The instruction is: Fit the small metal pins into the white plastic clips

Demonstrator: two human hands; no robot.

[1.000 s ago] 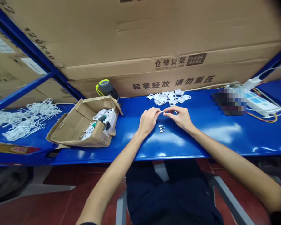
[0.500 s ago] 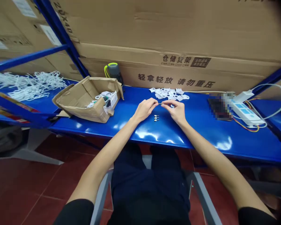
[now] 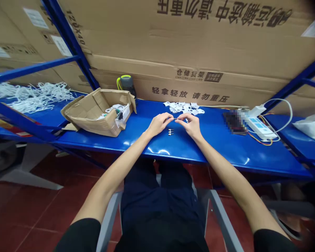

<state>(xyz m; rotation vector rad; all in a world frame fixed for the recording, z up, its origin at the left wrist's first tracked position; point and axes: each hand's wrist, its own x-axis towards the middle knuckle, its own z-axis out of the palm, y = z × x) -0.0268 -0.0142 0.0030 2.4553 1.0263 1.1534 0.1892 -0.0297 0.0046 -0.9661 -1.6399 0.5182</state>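
My left hand (image 3: 159,124) and my right hand (image 3: 189,124) meet over the blue shelf (image 3: 220,147), both pinched on a thin metal pin (image 3: 175,119) held level between their fingertips. Just below the hands, two small metal pins (image 3: 170,132) lie on the shelf. A heap of several white plastic clips (image 3: 183,107) sits behind the hands, near the cardboard wall.
An open cardboard box (image 3: 98,111) with white parts stands left of the hands, a dark cup with a green rim (image 3: 126,84) behind it. White hooks (image 3: 31,95) pile far left. A power strip (image 3: 259,125) with cables lies right. Large cartons (image 3: 194,49) fill the back.
The hands stay pinched together on the pin in the same spot on the shelf. The camera has pulled back and tilted, so more floor, lap and upper cartons show.
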